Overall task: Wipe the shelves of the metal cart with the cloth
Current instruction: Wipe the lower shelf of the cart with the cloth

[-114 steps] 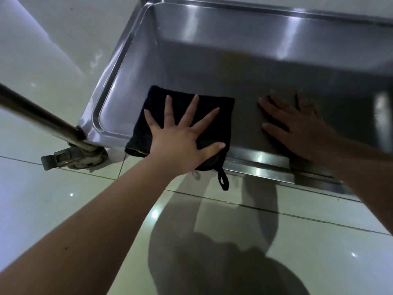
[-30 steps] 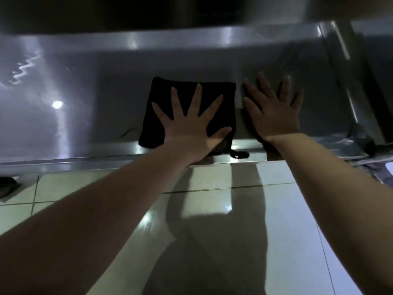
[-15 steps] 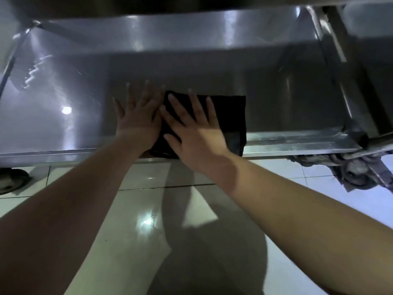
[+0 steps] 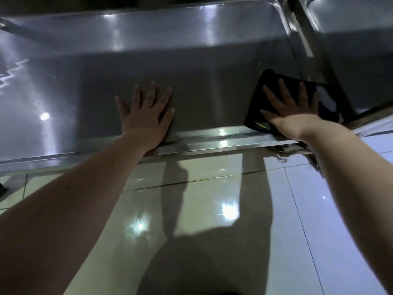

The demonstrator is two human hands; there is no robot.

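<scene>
The right hand [image 4: 294, 117] is pressing flat on the black cloth [image 4: 260, 96], its fingers straight and slightly spread and its palm covering the cloth's near edge. The cloth is lying at the right end of the metal cart's low shelf [image 4: 85, 92], in the middle right of the frame, and a small yellow mark is showing at its near left corner. The left hand [image 4: 146, 118] is resting flat on bare metal at the centre of the frame, fingers fanned out, well apart from the cloth.

A slanted post [image 4: 314, 45] is coming down from the upper right and standing just behind the cloth's far right side, closing off that corner. The raised front rim [image 4: 212, 142] is running under both wrists. The glossy tiled floor [image 4: 223, 182] is filling the lower half, carrying the person's shadow [image 4: 202, 262] and bright reflections. Something dark and ragged is hanging under the shelf's right corner, too blurred to identify.
</scene>
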